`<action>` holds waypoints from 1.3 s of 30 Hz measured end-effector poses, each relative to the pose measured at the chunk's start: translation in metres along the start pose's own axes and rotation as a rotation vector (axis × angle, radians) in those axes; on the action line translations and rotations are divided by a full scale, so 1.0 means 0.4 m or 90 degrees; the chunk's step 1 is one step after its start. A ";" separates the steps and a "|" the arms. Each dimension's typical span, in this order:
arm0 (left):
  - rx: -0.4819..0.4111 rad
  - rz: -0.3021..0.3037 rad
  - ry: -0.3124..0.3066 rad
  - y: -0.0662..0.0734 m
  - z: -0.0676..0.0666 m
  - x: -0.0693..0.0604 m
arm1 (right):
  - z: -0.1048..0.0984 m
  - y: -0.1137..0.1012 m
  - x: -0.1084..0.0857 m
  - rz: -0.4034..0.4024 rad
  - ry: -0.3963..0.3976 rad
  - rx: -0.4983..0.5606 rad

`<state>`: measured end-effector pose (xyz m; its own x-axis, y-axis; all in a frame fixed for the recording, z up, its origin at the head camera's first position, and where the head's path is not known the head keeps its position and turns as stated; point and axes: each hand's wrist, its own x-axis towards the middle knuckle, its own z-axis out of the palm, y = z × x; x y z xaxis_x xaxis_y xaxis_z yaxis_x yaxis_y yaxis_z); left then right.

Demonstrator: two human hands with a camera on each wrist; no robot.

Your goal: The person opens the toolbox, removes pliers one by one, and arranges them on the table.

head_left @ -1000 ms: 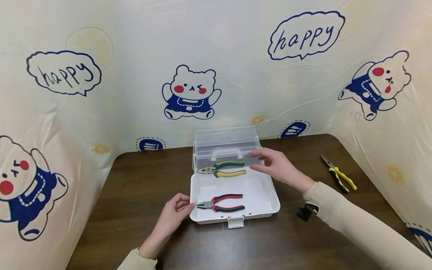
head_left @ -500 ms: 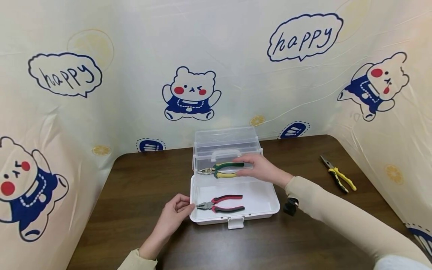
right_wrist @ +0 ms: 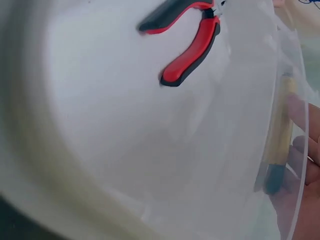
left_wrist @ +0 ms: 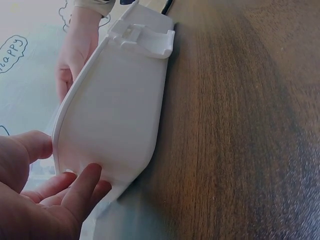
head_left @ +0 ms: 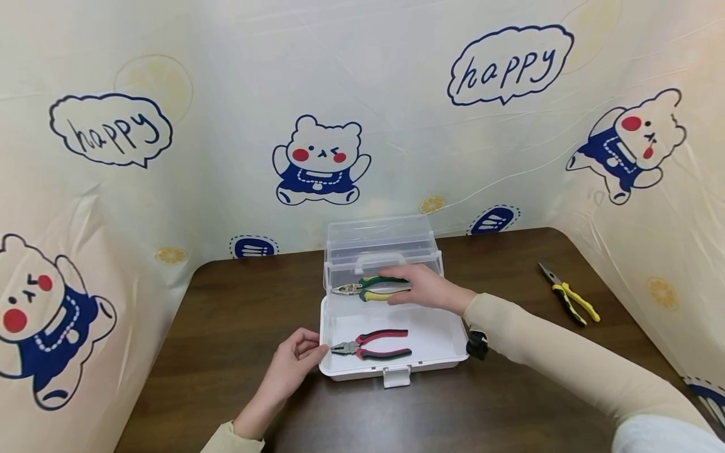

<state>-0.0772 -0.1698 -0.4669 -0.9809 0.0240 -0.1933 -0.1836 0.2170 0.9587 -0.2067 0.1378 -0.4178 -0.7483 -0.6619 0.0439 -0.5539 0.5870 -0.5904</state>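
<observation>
A white toolbox point(head_left: 438, 333) stands open on the table with its clear lid raised behind. My left hand point(head_left: 290, 366) pinches the box's left wall near the front, thumb at the rim and fingers outside, as the left wrist view shows point(left_wrist: 55, 185). Green-and-yellow combination pliers point(head_left: 370, 296) lie in the clear tray at the back of the box. My right hand point(head_left: 427, 288) holds their handles, thumb by the yellow one and fingers over the green one. Red-and-black combination pliers point(head_left: 365, 353) lie in the box's white bottom, close to my left thumb.
Yellow-and-black needle-nose pliers point(head_left: 566, 296) lie on the brown table point(head_left: 238, 302) at the right. A white latch point(head_left: 396, 377) hangs from the box's front. A printed curtain point(head_left: 396, 126) surrounds the table on the back and sides.
My right hand has moved left and down from beside the lid and closed round the green-and-yellow pliers' handles. My left hand stays at the box's wall.
</observation>
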 end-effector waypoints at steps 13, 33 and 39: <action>-0.009 0.001 0.001 -0.004 0.003 -0.004 | -0.001 0.000 0.020 -0.020 -0.023 -0.032; -0.013 0.008 -0.002 -0.011 0.001 -0.004 | -0.014 -0.003 -0.008 0.028 0.015 0.009; -0.012 0.006 -0.002 -0.004 -0.001 -0.001 | -0.030 -0.002 -0.032 0.056 0.044 0.029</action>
<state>-0.0766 -0.1706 -0.4682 -0.9824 0.0293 -0.1843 -0.1750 0.1991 0.9642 -0.2013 0.1514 -0.4082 -0.8176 -0.5740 0.0449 -0.4691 0.6189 -0.6300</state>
